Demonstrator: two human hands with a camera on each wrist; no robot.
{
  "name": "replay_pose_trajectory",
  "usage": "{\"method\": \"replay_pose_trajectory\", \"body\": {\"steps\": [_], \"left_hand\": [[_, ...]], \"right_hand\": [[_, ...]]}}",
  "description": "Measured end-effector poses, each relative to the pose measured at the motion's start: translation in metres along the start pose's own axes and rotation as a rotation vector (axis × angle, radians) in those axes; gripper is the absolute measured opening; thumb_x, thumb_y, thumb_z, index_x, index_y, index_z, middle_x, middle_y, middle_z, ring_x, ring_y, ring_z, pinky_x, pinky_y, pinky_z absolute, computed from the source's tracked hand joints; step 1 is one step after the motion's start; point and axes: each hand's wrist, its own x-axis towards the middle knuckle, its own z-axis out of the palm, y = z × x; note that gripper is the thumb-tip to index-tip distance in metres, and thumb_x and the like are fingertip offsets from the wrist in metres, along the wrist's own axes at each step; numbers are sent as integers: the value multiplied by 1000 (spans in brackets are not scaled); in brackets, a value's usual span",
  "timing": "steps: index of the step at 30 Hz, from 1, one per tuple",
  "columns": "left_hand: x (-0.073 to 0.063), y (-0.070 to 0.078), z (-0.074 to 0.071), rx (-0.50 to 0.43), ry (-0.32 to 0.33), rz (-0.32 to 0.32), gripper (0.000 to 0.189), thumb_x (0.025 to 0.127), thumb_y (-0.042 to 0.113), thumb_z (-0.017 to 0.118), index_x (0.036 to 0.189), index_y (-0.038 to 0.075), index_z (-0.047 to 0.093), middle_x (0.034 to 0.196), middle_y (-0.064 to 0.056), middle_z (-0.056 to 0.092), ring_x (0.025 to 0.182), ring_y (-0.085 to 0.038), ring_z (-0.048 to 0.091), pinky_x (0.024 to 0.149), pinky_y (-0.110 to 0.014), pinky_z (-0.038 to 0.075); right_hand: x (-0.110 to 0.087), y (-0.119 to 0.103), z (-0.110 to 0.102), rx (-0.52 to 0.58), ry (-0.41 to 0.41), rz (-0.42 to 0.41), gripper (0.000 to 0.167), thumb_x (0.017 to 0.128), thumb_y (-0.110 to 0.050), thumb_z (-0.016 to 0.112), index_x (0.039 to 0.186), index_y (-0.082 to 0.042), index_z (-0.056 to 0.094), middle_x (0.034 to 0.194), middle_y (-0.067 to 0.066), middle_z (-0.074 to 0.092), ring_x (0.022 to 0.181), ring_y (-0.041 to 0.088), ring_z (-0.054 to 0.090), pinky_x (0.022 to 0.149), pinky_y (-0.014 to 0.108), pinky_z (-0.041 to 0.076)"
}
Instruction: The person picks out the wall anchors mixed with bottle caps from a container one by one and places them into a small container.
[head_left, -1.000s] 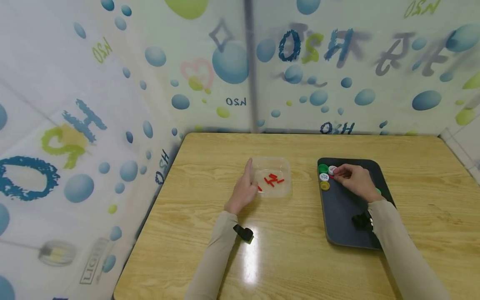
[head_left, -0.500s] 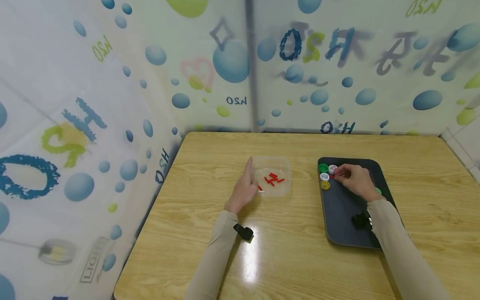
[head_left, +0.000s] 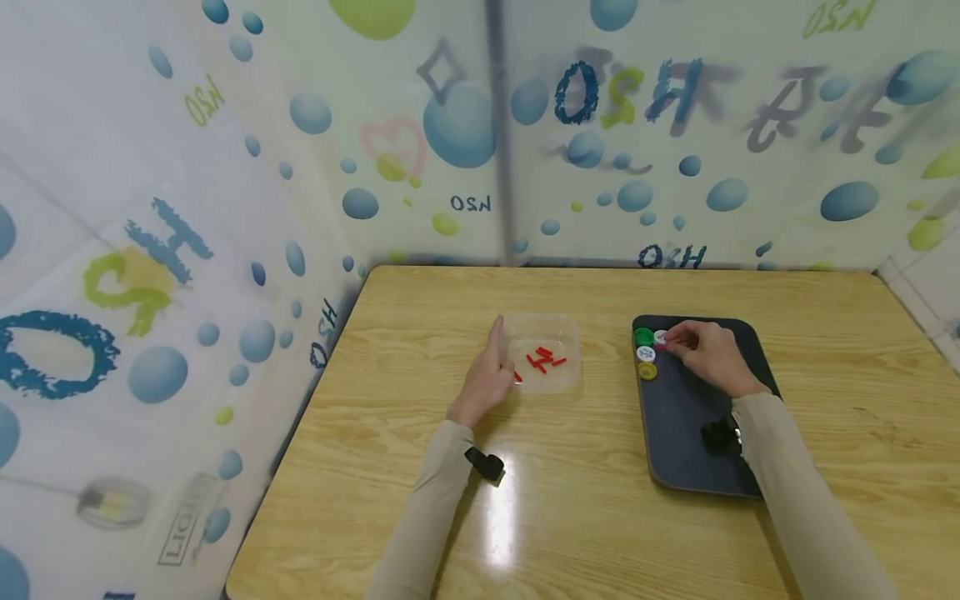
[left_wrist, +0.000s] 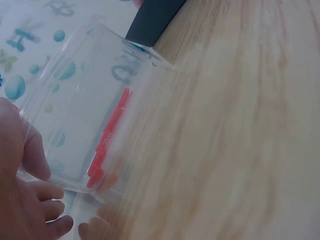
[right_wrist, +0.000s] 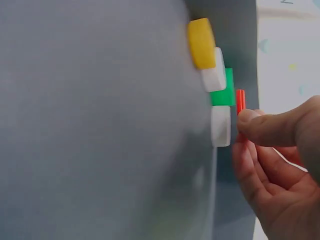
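Note:
My right hand (head_left: 708, 358) pinches a small red stick (right_wrist: 241, 101) between thumb and fingertips, just above the far left corner of the dark tray (head_left: 682, 437). Right by it in the right wrist view stand a white bottle cap (right_wrist: 220, 126), a green cap (right_wrist: 225, 89), a second white cap (right_wrist: 215, 72) and a yellow cap (right_wrist: 201, 44). My left hand (head_left: 482, 385) grips the left wall of a clear plastic container (head_left: 570, 333), thumb over the rim and index finger stretched along the side. Several red sticks (left_wrist: 111, 127) lie on its bottom.
The wooden table (head_left: 600, 517) carries both container and tray. A patterned wall covering (head_left: 420, 221) stands right behind its far edge, with another on the left. Black wrist cameras (head_left: 485, 465) sit on both wrists.
My right hand has lifted slightly beside the white cap, still pinching the red stick. My left hand and the container stay in place; the head view has shifted a little.

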Motion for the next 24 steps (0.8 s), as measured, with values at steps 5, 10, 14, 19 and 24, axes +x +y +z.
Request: {"method": "replay_pose_trajectory", "body": {"steps": [5,10,14,19,24], "left_hand": [[0,-1,-1,-10,-2,0,77,99,8,43,165,16,5,170,-6,18,135,-27,44,121,-47,31],[0,-1,0,-6,-5,3,78,98,7,43,165,16,4,170,-7,18,121,-29,50,117,-46,35],[-2,-2,0,-3,-7,0,77,98,7,42,165,16,4,170,-8,20,119,-29,52,113,-46,39],[-2,-1,-1,4,-3,-5,78,97,7,42,165,16,5,169,-9,22,123,-29,51,113,-47,40],[0,-1,-1,25,9,0,78,96,7,42,165,14,6,162,-14,36,92,-29,55,100,-45,44]], "right_hand": [[4,-7,-4,10,-1,-19,16,97,-9,66,107,3,70,100,22,72,83,28,66,72,37,54],[9,-15,-6,31,5,-58,16,97,-10,66,108,2,71,99,22,73,84,30,68,67,27,51],[13,-21,-4,37,3,-77,17,98,-10,65,109,2,71,100,22,73,84,30,68,66,27,50],[20,-28,-1,49,-12,-99,18,99,-12,65,110,1,71,101,21,73,85,30,68,68,30,52],[23,-37,-1,62,-23,-120,18,98,-11,65,111,0,71,101,20,73,86,30,68,70,29,52]]}}
